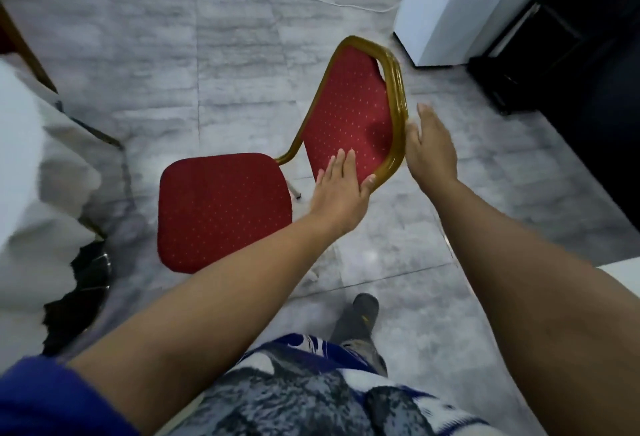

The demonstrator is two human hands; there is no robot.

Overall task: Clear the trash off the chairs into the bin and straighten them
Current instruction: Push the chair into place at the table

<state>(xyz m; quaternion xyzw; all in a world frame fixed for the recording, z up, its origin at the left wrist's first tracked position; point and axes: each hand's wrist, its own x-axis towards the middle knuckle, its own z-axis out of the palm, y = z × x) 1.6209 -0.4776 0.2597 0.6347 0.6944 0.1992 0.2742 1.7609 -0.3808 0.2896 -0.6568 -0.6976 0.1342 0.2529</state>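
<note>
1. Both hands meet at the near corner of the chair [346, 116] back: the left hand [341, 193] has a flat, spread grip, fingers lying on the red padding and thumb against the gold frame.
2. At the same corner, the right hand [431, 148] is open with fingers straight, its palm side at the outer edge of the frame; whether it presses the frame cannot be told.
3. Standing on the grey tiled floor [173, 71], the chair shows its seat to the left of its back, with no trash visible on the seat.
4. Left of the chair hangs a white cloth [38, 165].
5. Beyond the chair, to the right, stands a white cabinet [443, 16].
</note>
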